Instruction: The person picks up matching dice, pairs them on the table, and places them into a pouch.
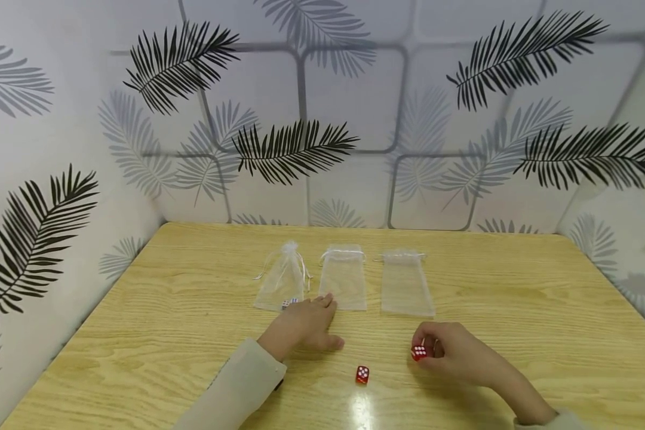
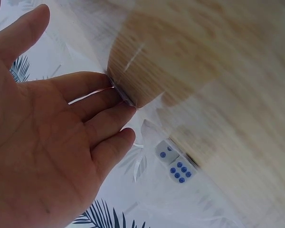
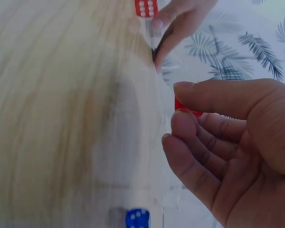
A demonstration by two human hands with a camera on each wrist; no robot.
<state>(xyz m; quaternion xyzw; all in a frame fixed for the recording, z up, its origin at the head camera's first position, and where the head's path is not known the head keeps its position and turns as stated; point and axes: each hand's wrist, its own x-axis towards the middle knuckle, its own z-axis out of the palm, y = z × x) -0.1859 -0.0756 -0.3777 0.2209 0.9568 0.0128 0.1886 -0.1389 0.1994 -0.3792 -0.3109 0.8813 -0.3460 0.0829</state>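
My right hand (image 1: pixel 462 355) pinches a red die (image 1: pixel 419 352) with white pips between thumb and fingers, just above the table. The right wrist view shows this red die (image 3: pixel 186 107) mostly covered by the fingertips. My left hand (image 1: pixel 306 325) has its fingers extended, fingertips at the lower edge of the middle organza bag (image 1: pixel 344 278). Beside it, the left organza bag (image 1: pixel 279 280) contains white dice (image 2: pixel 175 161) with blue pips. Another red die (image 1: pixel 362 374) lies on the table between the hands.
At the right of the row lies a flat organza bag (image 1: pixel 405 283). A blue die (image 3: pixel 137 218) shows at the bottom of the right wrist view. Part of a dark object (image 1: pixel 278 385) shows under the left sleeve. A patterned wall (image 1: pixel 349 191) borders the wooden table (image 1: pixel 193 263).
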